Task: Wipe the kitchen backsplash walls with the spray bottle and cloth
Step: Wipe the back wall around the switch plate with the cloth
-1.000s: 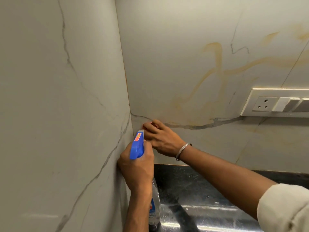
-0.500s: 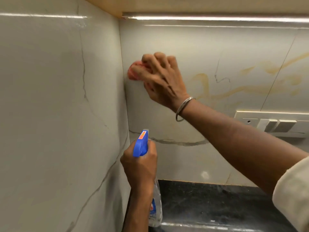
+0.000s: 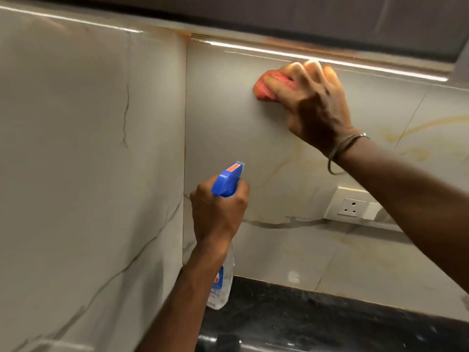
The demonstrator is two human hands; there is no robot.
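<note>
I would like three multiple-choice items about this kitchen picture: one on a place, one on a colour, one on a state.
1. Where does the right hand press the cloth?
A. On the black counter
B. High on the back wall
C. On the socket plate

2. What colour is the head of the spray bottle?
A. Green
B. Blue
C. White

3. What is the left hand doing?
A. Resting flat on the side wall
B. Hanging empty
C. Gripping the spray bottle

Answers: 1 B, the cloth sits just below the lit top edge; 2 B, the trigger head is plainly blue; 3 C, its fingers are curled round the bottle's neck.
</note>
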